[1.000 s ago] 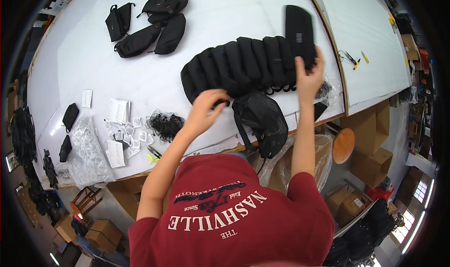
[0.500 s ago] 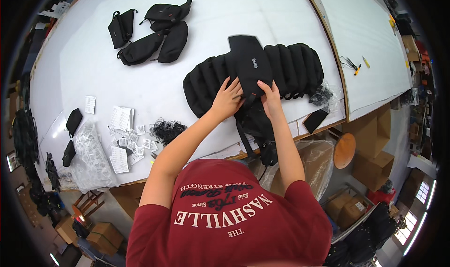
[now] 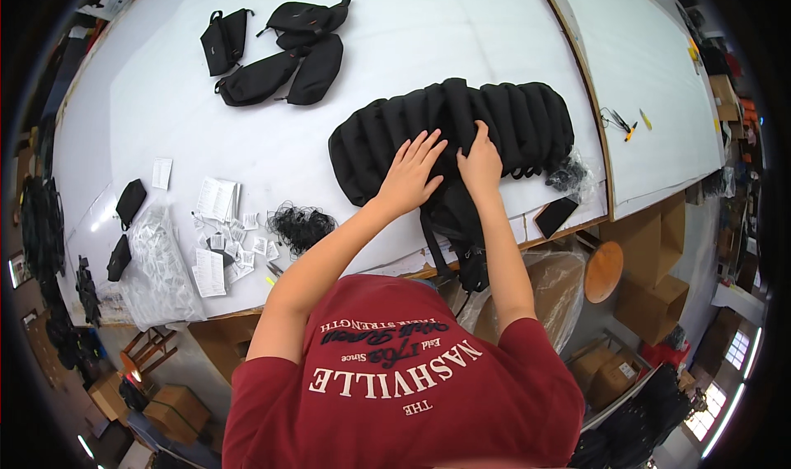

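Observation:
A row of black fabric pouches point(image 3: 371, 144) stands packed side by side on the white table in front of me. My left hand point(image 3: 409, 172) lies flat on the row's near side, fingers stretched out and holding nothing. Beside it, my right hand point(image 3: 481, 160) has thumb and fingers closed on one black pouch point(image 3: 458, 107) near the middle, which rises slightly above its neighbours. Below my hands, a black bag with straps point(image 3: 463, 222) hangs over the near table edge, partly hidden by my right forearm.
Several loose black pouches point(image 3: 317, 70) lie at the far left. Nearer are paper tags point(image 3: 218, 199), a tangle of black cords point(image 3: 301, 228) and a clear plastic bag point(image 3: 152, 263). A phone point(image 3: 556, 216) rests by the right edge; a round stool point(image 3: 606, 270) stands below.
The pouch that lay flat across the row now stands upright among the others. My left hand has shifted right and spread its fingers; my right hand has moved slightly up and away from me.

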`<state>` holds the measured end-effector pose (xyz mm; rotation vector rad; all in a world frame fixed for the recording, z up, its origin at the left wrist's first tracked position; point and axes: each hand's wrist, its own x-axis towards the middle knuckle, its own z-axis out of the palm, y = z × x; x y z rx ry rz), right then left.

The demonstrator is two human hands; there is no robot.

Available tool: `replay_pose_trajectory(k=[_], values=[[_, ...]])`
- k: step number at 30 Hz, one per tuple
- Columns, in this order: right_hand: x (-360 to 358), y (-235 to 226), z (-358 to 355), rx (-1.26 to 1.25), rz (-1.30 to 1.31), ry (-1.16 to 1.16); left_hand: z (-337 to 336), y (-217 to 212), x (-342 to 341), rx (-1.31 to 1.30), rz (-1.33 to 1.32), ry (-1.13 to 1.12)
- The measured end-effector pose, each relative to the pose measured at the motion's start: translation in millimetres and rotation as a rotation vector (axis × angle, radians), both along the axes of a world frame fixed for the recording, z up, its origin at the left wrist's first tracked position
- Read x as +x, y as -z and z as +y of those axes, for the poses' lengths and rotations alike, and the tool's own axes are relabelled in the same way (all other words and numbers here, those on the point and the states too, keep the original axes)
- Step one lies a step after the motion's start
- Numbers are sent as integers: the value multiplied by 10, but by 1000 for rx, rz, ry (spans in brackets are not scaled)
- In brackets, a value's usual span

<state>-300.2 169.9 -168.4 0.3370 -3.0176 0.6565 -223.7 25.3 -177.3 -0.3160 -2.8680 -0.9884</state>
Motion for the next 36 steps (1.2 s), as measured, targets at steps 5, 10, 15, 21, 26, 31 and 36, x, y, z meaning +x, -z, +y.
replay_pose_trajectory(k=[5,10,15,21,26,31,36], values=[[121,-212,84,168,-40,-223,-299,-232,577,152,-67,-73],[104,-104,-56,-49,231,-233,-664,-325,1325,220,-132,-374],[-13,446,-84,160,268,-316,-944,-8,1827,-15,-101,-613],[4,457,-15,195,438,-267,-983,436,2230,-151,-217,-703],[-243,525,0,400,320,-197,-1126,494,2188,-101,-10,-691],[75,61,-229,33,261,-377,-1240,364,2152,-104,120,-773],[1054,-418,-616,-589,169,-521,-1307,34,2234,-70,238,-770]])
